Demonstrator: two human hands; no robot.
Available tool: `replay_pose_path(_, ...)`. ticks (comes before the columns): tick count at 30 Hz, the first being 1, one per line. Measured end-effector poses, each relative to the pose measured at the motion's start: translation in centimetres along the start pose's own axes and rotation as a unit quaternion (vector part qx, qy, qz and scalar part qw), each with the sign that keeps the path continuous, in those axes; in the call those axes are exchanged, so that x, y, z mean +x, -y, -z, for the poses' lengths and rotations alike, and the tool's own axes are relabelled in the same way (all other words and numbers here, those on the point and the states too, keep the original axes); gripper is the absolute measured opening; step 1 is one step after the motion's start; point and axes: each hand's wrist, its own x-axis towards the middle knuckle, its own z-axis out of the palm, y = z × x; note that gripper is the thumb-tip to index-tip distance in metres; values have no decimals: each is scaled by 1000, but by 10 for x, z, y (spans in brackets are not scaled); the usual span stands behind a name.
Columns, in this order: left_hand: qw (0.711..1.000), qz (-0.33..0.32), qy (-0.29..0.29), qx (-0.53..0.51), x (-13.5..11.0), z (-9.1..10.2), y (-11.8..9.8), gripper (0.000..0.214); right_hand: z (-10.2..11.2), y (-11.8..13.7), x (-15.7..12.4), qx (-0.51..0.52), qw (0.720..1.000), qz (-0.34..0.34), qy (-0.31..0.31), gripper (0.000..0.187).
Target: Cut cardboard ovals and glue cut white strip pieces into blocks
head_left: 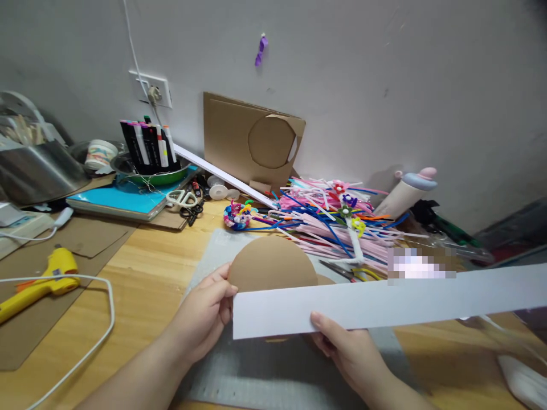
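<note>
My left hand (211,302) pinches the left edge of a round cardboard disc (273,262), its thumb close to the end of a long white strip (384,304). The strip crosses in front of the disc's lower part and runs out of view on the right. My right hand (342,341) grips the strip's lower edge, thumb on the front and fingers behind, mostly hidden. Behind the strip, another rounded cardboard edge (326,280) peeks out right of the disc. Both hands are over a grey cutting mat (273,376).
A yellow glue gun (47,282) with a white cord lies at left. Many pipe cleaners (316,219) and pliers (342,270) lie beyond the mat. Cardboard with a round cutout (231,134) leans on the wall. Markers (147,145), scissors (182,199) and a bottle (404,193) stand or lie around.
</note>
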Motion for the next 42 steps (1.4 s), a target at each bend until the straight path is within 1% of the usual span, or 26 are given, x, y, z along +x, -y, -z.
replay_pose_path(3, 1000, 1, 1, -2, 0, 1, 1, 62, 0, 3, 0, -3, 999, -25, 21, 53)
replay_pose_path(7, 1000, 0, -5, -3, 1, 3, 0, 59, 0, 5, 0, 3, 1000, -25, 17, 52)
replay_pose_path(9, 1000, -3, -9, -3, 1, 3, -2, 54, 1, 7, 1, 33, 999, -21, -2, 50)
replay_pose_path(13, 1000, 0, -14, 17, -2, 2, -4, 47, 4, 16, 7, 108, 993, -11, -48, 40)
replay_pose_path(15, 999, 19, 5, 26, -3, 0, -2, 50, 6, 19, 10, 122, 991, -15, -57, 37)
replay_pose_path(18, 997, 44, 52, 32, -5, -2, 1, 59, 5, 20, 10, 141, 984, -54, -92, 28)
replay_pose_path(19, 996, 48, 65, 34, -6, -3, 3, 61, 3, 19, 8, 150, 981, -70, -104, 29)
replay_pose_path(21, 995, 44, 82, 38, -6, -4, 4, 64, 0, 18, 5, 168, 975, -81, -118, 37)
replay_pose_path(25, 994, 33, 102, 29, -7, -5, 6, 65, -3, 15, 2, 159, 977, -68, -127, 51)
replay_pose_path(28, 994, 30, 106, 21, -7, -6, 6, 66, -1, 14, 2, 141, 981, -43, -128, 58)
replay_pose_path(30, 994, 30, 106, 20, -7, -6, 6, 67, 0, 15, 3, 133, 983, -21, -127, 57)
replay_pose_path(32, 994, 33, 98, 25, -7, -5, 6, 67, 1, 17, 3, 130, 984, -13, -123, 55)
replay_pose_path(35, 995, 36, 81, 38, -8, -4, 6, 66, 3, 21, 3, 136, 983, -23, -119, 55)
replay_pose_path(39, 995, 36, 71, 54, -8, -3, 6, 66, 5, 24, 4, 161, 976, -29, -141, 61)
replay_pose_path(42, 995, 36, 67, 69, -8, -4, 5, 66, 7, 25, 6, 157, 976, -35, -148, 59)
